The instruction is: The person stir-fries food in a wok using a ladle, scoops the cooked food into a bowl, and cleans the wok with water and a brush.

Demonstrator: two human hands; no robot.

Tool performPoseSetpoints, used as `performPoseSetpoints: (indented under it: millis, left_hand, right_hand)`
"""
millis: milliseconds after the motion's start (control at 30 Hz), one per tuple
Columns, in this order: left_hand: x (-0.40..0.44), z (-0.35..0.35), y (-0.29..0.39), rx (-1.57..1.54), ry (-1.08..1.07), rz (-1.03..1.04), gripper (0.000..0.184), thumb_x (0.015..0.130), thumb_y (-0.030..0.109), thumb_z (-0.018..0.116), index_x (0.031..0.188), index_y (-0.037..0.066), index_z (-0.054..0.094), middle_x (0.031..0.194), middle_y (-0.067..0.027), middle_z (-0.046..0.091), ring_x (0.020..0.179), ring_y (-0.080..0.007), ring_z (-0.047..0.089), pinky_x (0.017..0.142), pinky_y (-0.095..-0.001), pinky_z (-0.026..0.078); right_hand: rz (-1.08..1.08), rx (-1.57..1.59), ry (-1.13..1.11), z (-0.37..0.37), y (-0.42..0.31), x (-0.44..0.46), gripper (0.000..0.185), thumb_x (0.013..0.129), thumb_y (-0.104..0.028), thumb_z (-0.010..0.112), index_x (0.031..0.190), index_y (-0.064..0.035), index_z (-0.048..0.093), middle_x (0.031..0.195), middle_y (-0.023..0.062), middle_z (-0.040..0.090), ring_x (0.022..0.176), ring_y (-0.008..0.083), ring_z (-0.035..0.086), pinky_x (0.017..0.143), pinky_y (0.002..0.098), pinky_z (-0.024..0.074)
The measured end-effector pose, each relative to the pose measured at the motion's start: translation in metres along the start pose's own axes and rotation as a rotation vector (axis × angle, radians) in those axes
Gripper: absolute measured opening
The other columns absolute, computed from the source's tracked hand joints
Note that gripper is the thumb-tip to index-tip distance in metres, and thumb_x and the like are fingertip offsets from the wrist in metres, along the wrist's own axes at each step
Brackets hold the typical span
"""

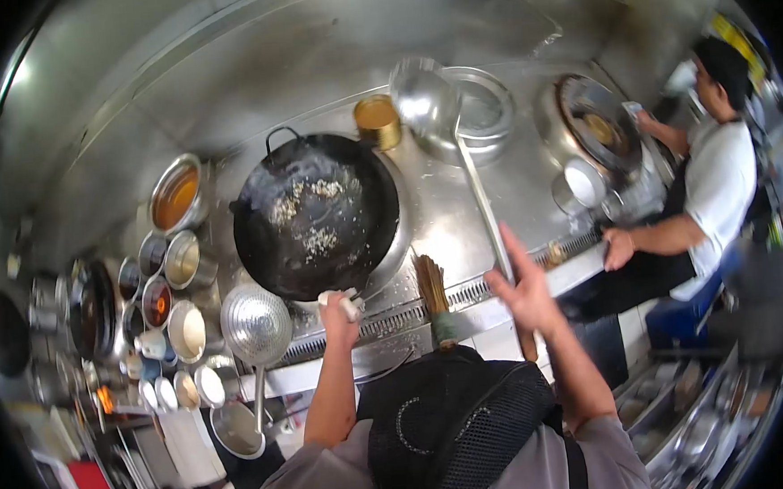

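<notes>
My left hand (338, 318) is closed on a folded white cloth (349, 304) at the near rim of a black wok (272, 265). Small pale bits lie scattered in the wok, with some smoke or steam over them. My right hand (531, 291) holds a long-handled ladle (475, 181), the handle lying between thumb and extended forefinger. The ladle's steel bowl is up at the back, in front of a round steel pot (490, 104). A bamboo brush (432, 287) stands between my hands at the counter's front edge.
A perforated strainer (256, 324) sits left of the wok, near several seasoning containers (186, 331) and a bowl of orange liquid (176, 199). A gold tin (377, 122) stands behind the wok. At right, a co-worker (718, 166) stands by another wok (595, 124) and a white container (582, 183).
</notes>
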State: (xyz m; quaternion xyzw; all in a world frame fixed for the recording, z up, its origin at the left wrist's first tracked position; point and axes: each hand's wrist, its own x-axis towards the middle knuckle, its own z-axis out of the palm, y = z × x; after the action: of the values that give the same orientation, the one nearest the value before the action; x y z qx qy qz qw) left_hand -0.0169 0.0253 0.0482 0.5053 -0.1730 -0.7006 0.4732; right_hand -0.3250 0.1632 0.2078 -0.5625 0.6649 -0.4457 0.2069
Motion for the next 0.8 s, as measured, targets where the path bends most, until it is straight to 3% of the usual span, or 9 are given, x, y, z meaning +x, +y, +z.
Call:
performPoseSetpoints:
  millis: [100, 200, 233, 267, 333, 500, 567, 700, 800]
  left_hand:
    - [0.038, -0.019, -0.029, 0.028, 0.092, 0.023, 0.03, 0.094, 0.028, 0.062, 0.112, 0.008, 0.048, 0.096, -0.009, 0.06, 0.082, -0.0207, 0.063, 0.063, -0.0371, 0.055]
    - [0.042, -0.04, -0.034, 0.05, 0.234, 0.044, 0.043, 0.097, 0.044, 0.059, 0.116, 0.007, 0.048, 0.1, -0.0076, 0.058, 0.085, -0.0195, 0.061, 0.069, -0.0387, 0.056]
    - [0.036, -0.053, -0.034, 0.086, 0.223, 0.101, 0.05, 0.097, 0.05, 0.057, 0.119, 0.007, 0.047, 0.101, -0.0074, 0.057, 0.085, -0.0181, 0.061, 0.071, -0.0366, 0.056]
    - [0.018, -0.059, -0.03, 0.037, 0.233, 0.159, 0.053, 0.097, 0.05, 0.057, 0.123, 0.006, 0.044, 0.102, -0.0075, 0.057, 0.086, -0.0189, 0.06, 0.072, -0.0347, 0.055]
    - [0.014, -0.123, -0.052, 0.089, 0.346, 0.215, 0.054, 0.096, 0.05, 0.058, 0.122, 0.006, 0.042, 0.105, -0.0096, 0.056, 0.087, -0.0215, 0.061, 0.07, -0.0357, 0.056]
    - [-0.081, -0.138, -0.017, 0.12, 0.631, 0.182, 0.053, 0.094, 0.035, 0.065, 0.12, 0.004, 0.032, 0.106, -0.0144, 0.054, 0.084, -0.0231, 0.062, 0.065, -0.0386, 0.057]
    - [-0.086, -0.2, -0.042, 0.15, 0.608, 0.209, 0.048, 0.091, 0.023, 0.068, 0.121, 0.0, 0.038, 0.108, -0.0134, 0.056, 0.087, -0.0208, 0.061, 0.071, -0.0348, 0.055]
    - [-0.117, -0.201, -0.027, 0.3, 0.515, 0.176, 0.051, 0.088, 0.016, 0.07, 0.126, -0.003, 0.042, 0.109, -0.0139, 0.059, 0.095, -0.0215, 0.06, 0.081, -0.0345, 0.052]
    - [-0.115, -0.198, -0.018, 0.396, 0.338, 0.101, 0.06, 0.084, 0.013, 0.073, 0.131, -0.004, 0.042, 0.112, -0.0158, 0.061, 0.098, -0.0218, 0.06, 0.084, -0.0358, 0.051]
  right_hand:
    - [0.269, 0.589, -0.166, -0.026, 0.005, 0.073, 0.071, 0.093, -0.007, 0.059, 0.155, -0.0104, 0.026, 0.085, 0.0054, 0.059, 0.056, 0.0059, 0.05, 0.049, 0.0247, 0.0444]
    - [0.356, 0.3, -0.209, -0.013, 0.046, 0.11, 0.068, 0.093, -0.009, 0.059, 0.154, -0.011, 0.028, 0.081, 0.005, 0.06, 0.054, 0.0054, 0.049, 0.049, 0.0249, 0.0445]
    - [0.324, 0.138, -0.227, -0.008, 0.05, 0.127, 0.065, 0.093, -0.009, 0.058, 0.153, -0.0089, 0.032, 0.08, 0.0122, 0.066, 0.055, 0.018, 0.061, 0.052, 0.0332, 0.0482]
    - [0.333, 0.137, -0.25, 0.001, 0.063, 0.144, 0.065, 0.093, -0.009, 0.058, 0.153, -0.0089, 0.032, 0.08, 0.0122, 0.066, 0.055, 0.018, 0.061, 0.052, 0.0332, 0.0482]
    - [-0.084, -0.17, -0.107, 0.026, 0.104, 0.176, 0.063, 0.091, -0.011, 0.058, 0.15, -0.0064, 0.036, 0.086, 0.0245, 0.069, 0.073, 0.0377, 0.069, 0.066, 0.0445, 0.0526]
    - [0.009, -0.547, -0.349, 0.075, 0.113, 0.267, 0.059, 0.087, -0.017, 0.062, 0.141, -0.0002, 0.044, 0.109, 0.034, 0.063, 0.102, 0.0444, 0.063, 0.088, 0.0501, 0.0497]
    - [-0.165, -0.731, -0.278, 0.106, 0.16, 0.303, 0.044, 0.087, -0.015, 0.064, 0.129, -0.0036, 0.056, 0.088, 0.0261, 0.069, 0.08, 0.042, 0.069, 0.068, 0.0473, 0.0543]
    - [0.591, 0.357, -0.701, 0.107, 0.119, 0.379, 0.023, 0.085, -0.012, 0.061, 0.099, 0.0051, 0.061, 0.059, 0.009, 0.058, 0.046, 0.0179, 0.055, 0.04, 0.0338, 0.041]
    - [0.244, -0.132, -0.743, 0.119, 0.087, 0.374, 0.018, 0.087, -0.014, 0.053, 0.081, 0.002, 0.06, 0.069, 0.018, 0.065, 0.059, 0.0291, 0.065, 0.054, 0.0436, 0.0496]
